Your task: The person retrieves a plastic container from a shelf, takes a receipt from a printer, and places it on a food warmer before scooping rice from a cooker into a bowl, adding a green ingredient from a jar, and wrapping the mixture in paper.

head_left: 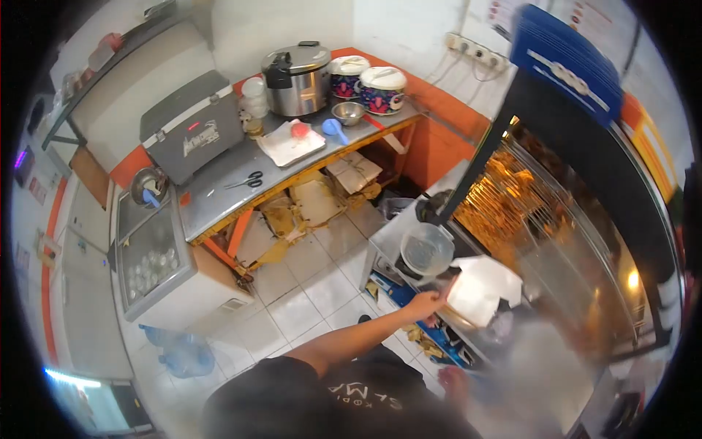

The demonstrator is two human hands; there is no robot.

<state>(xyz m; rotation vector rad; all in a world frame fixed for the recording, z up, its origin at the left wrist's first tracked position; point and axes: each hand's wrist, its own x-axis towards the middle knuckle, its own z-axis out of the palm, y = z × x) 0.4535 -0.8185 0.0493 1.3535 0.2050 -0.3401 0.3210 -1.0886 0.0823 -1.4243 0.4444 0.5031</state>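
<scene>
My left hand reaches over the counter on the right, its fingers closed on the near edge of a white open carton. Pale flaps spread from the carton, and its inside looks bright and washed out. Just behind it sits a clear round plastic tub. A blurred reddish shape low in the view looks like my right hand; its fingers are smeared and whatever they hold is hidden. A crumpled clear plastic bag lies beside the carton.
A lit glass cabinet with fried food stands right. The metal table bears a grey cooler, a rice cooker, two patterned pots, scissors and a tray. A glass-topped freezer stands left; blue plastic lies on the floor.
</scene>
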